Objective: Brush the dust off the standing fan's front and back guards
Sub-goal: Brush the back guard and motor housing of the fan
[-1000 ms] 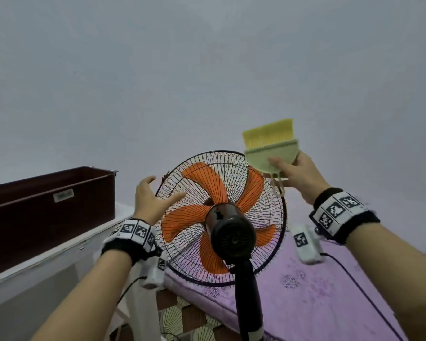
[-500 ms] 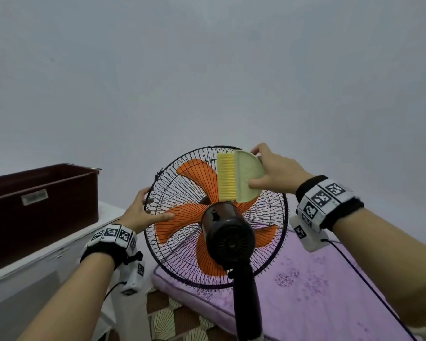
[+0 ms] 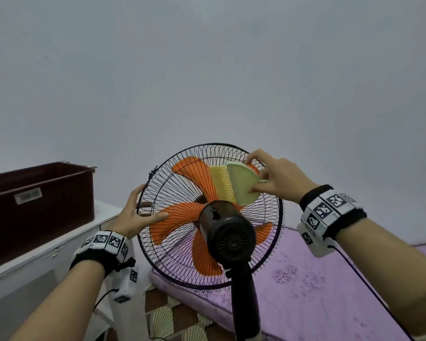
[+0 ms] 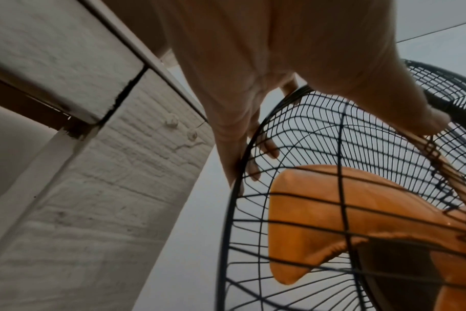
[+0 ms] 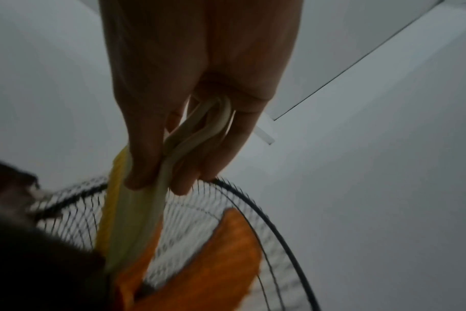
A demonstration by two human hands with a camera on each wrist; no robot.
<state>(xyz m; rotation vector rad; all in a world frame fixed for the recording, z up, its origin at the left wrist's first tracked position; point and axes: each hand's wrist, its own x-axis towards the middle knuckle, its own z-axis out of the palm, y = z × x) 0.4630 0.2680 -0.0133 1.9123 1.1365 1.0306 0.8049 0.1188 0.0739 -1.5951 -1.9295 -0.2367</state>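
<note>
Standing fan with black wire guards (image 3: 266, 207) and orange blades (image 3: 182, 220) stood seen from the rear, black motor housing (image 3: 228, 236) nearest the camera. Left hand (image 3: 135, 216) gripped the guards' left rim: thumb lay across the back guard wires, fingers (image 4: 264, 147) curled round the edge onto the front side. Right hand (image 3: 277, 178) held the pale green hand brush with yellow bristles (image 3: 241, 184) by its looped handle, thumb and fingers pinching the brush body; bristles lay against the upper back guard, just above the motor housing. White cabinet (image 3: 47, 254) carrying a dark brown box (image 3: 35, 205) stood close beside the fan's left edge; purple mattress (image 3: 317, 291) lay below right. Plain wall (image 3: 207, 70) behind, open room above the rim
</note>
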